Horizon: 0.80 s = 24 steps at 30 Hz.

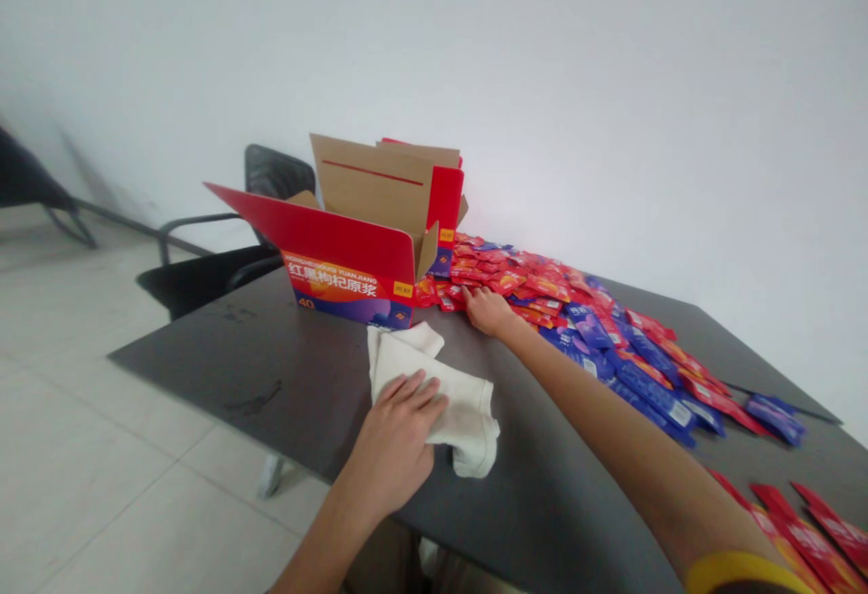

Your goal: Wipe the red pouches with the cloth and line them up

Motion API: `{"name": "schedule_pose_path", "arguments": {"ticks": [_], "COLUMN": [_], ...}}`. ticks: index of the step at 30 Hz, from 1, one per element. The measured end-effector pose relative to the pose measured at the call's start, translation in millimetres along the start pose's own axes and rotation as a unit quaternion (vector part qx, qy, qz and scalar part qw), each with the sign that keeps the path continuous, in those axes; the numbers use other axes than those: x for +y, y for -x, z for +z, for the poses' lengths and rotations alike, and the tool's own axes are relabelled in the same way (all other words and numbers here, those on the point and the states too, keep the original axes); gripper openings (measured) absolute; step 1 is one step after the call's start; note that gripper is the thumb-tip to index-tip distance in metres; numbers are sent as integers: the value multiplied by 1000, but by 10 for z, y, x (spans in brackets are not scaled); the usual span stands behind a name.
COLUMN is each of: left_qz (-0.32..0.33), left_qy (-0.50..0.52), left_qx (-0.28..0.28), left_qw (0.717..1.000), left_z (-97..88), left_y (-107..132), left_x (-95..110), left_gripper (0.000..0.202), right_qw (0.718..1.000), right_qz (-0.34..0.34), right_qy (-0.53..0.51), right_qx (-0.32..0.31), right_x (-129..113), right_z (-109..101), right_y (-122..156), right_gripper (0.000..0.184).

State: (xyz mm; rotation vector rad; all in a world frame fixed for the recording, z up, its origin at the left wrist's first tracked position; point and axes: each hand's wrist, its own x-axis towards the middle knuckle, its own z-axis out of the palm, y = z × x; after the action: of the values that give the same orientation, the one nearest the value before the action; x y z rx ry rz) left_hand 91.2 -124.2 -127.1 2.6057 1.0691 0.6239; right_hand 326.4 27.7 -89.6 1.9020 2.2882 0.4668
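**Head view of two hands at a dark table.** The right hand (486, 311) lay at the near edge of a heap of red and blue sachets (562, 305), just right of an open red cardboard carton (345, 278). Its fingers were bent down onto the sachets; the fingertips were hidden, so whether a sachet was pinched could not be told. The left hand (397, 431) lay flat and open, fingers spread, on a crumpled white cloth (434, 395) in front of the carton, gripping nothing visible. The carton's raised flaps hid its interior, and its right side hid the heap's far end. Sachet print was too small to read. Further right of the carton, red sachets (806, 531) were cut off by the frame. A black chair (278, 174) stood behind the carton.
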Motion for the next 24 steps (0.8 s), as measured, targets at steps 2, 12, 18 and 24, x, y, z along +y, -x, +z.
{"name": "schedule_pose_path", "arguments": {"ticks": [2, 12, 18, 24], "left_qz": [1, 11, 21, 29], "left_qy": [0, -10, -19, -36], "left_qx": [1, 14, 15, 16], "left_qw": [1000, 1000, 999, 999], "left_z": [-3, -10, -1, 18], "left_y": [3, 25, 25, 23], "left_x": [3, 13, -1, -30], "left_gripper": [62, 59, 60, 61], "right_qw": [1000, 994, 981, 929], "right_qz": [7, 55, -23, -105], "right_qy": [-6, -93, -192, -343], "right_qx": [-1, 34, 35, -96], "right_x": [8, 170, 346, 416], "right_z": [-20, -346, -799, -844], "right_y": [13, 203, 812, 1757], "right_gripper": [37, 35, 35, 28]}}
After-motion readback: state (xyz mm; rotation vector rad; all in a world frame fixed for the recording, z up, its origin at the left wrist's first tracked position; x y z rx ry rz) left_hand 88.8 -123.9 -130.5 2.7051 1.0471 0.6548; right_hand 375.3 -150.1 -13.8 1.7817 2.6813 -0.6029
